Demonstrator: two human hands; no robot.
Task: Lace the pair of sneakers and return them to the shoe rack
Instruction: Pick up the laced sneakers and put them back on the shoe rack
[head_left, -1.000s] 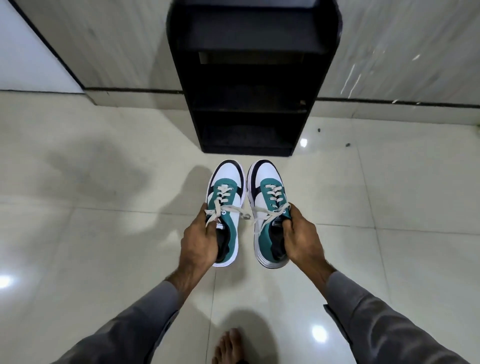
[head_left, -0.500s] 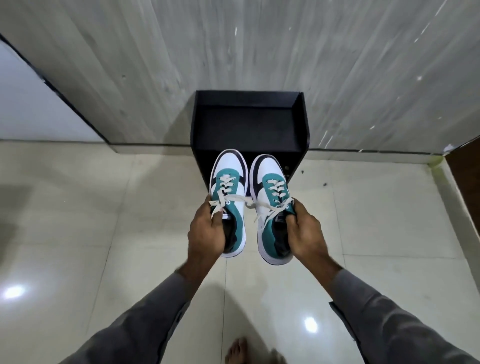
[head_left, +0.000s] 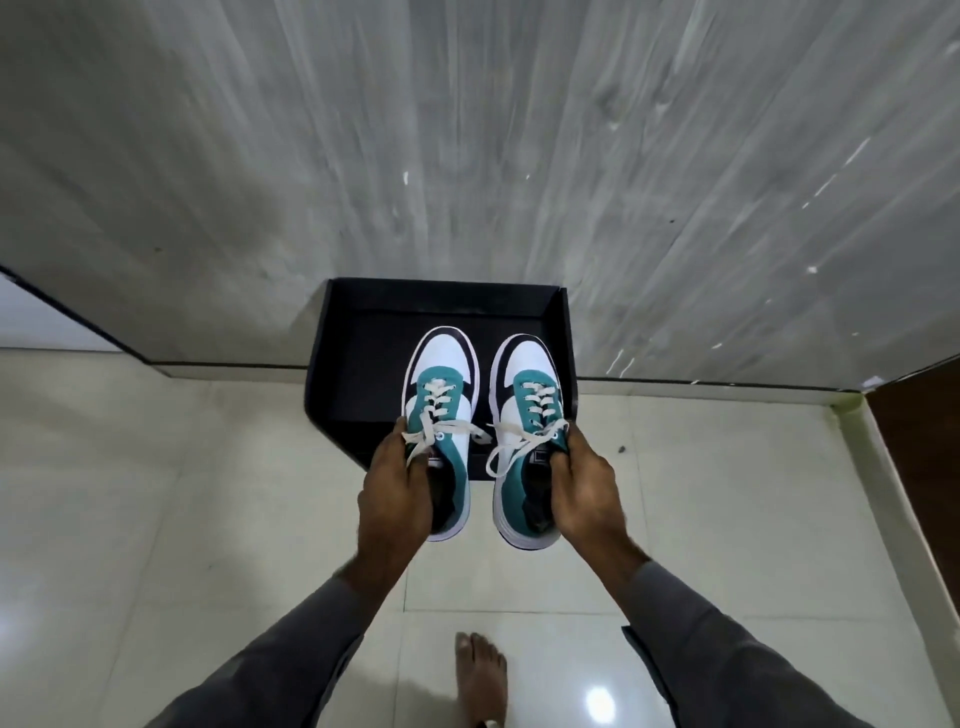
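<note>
Two white, teal and black sneakers with white laces hang side by side over the front of the black shoe rack (head_left: 363, 332), toes pointing at the wall. My left hand (head_left: 397, 488) grips the left sneaker (head_left: 441, 395) at its collar, fingers inside the opening. My right hand (head_left: 584, 488) holds the right sneaker (head_left: 527, 400) the same way. Both are laced, with loose lace ends hanging between them. Their heels stick out past the rack's front edge, and I cannot tell whether the soles touch the top shelf.
The rack stands against a grey streaked wall (head_left: 519, 156). Pale glossy floor tiles (head_left: 156, 493) surround it. A dark wooden panel (head_left: 924, 426) is at the right edge. My bare foot (head_left: 480, 675) stands on the floor below the hands.
The view has risen and closed in on the rack, now seen from above. Both hands have carried the sneakers forward from over the floor to above the rack's top shelf.
</note>
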